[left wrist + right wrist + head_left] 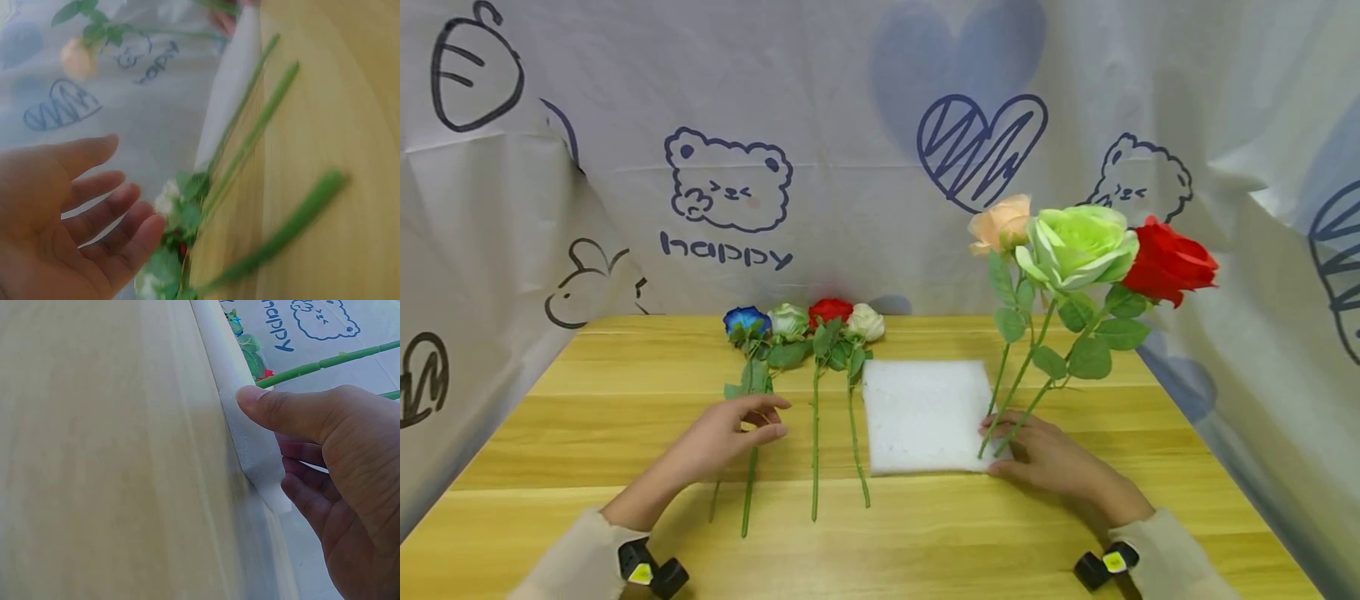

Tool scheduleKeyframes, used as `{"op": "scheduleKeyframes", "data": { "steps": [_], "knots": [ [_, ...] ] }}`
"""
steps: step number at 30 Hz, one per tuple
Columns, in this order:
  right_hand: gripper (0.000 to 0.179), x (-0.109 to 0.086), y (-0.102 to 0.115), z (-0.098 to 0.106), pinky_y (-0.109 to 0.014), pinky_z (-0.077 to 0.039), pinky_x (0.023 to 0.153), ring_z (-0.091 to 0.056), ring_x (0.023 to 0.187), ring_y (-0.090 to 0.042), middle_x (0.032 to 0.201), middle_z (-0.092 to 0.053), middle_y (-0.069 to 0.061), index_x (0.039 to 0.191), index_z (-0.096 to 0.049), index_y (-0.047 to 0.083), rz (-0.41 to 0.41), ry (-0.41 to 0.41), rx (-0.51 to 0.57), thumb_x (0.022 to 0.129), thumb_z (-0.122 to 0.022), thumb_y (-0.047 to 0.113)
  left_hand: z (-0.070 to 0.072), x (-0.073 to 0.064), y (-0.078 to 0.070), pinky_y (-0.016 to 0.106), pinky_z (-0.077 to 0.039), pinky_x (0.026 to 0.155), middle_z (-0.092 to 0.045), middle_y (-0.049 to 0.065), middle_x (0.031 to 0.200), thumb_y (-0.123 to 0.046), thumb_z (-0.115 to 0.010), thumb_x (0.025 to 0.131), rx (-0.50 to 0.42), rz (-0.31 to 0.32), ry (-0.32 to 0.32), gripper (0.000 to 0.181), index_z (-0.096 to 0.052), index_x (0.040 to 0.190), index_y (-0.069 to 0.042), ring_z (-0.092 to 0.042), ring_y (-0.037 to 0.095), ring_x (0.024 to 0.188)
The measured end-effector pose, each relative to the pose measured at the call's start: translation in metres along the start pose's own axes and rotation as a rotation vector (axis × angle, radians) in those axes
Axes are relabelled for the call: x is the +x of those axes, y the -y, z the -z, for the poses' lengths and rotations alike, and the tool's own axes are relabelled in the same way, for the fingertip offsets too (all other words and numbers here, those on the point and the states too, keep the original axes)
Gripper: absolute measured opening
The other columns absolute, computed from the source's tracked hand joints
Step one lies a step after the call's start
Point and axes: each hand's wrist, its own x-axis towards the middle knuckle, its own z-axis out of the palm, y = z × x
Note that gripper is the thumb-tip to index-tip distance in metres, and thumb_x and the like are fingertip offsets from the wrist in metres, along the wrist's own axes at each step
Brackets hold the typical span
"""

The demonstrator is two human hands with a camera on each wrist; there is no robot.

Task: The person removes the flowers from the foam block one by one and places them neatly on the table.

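A white foam block (925, 417) lies on the table, and my right hand (1052, 458) grips its right edge between thumb (275, 412) and fingers. Three artificial roses stand with their stems in the block's right side: a peach rose (1002, 223), a large light-green rose (1078, 248) and a red rose (1172, 261). My left hand (726, 437) is over the stems of the leftmost lying flowers, fingers loosely bent and holding nothing. Lying there are a blue rose (747, 322), a pale green rose (789, 322), a smaller red rose (830, 312) and a white rose (867, 322).
A wooden table (970, 533) carries everything, its far edge against a pale cloth backdrop (842, 108) with drawn bears and hearts. The lying stems point toward me, left of the block. The upright roses lean outward above the table's right side.
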Motion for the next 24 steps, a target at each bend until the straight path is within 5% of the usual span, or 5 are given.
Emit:
{"op": "scheduleKeyframes", "data": {
  "steps": [12,24],
  "knots": [
    [0.035,0.001,-0.001,0.0,-0.046,-0.048,0.095,-0.056,0.116,-0.024,0.128,-0.058,-0.001,0.116,-0.07,0.013,0.008,-0.018,-0.027,0.091,-0.07,0.038,-0.036,0.034,-0.034,0.036,-0.053,0.088,-0.063,0.001,0.105,-0.032,-0.064,0.097,-0.101,-0.212,0.05,0.038,-0.062,0.128,-0.011,-0.062,0.017,0.1],
    [0.034,0.001,0.0,-0.002,-0.046,-0.049,0.093,-0.056,0.115,-0.024,0.127,-0.058,0.001,0.115,-0.07,0.014,0.013,-0.035,-0.002,0.089,-0.073,0.036,-0.067,0.057,-0.065,0.033,-0.052,0.088,-0.062,-0.004,0.103,-0.029,-0.066,0.096,-0.167,-0.283,0.123,0.034,-0.063,0.126,-0.013,-0.062,0.014,0.099]
  ]
}}
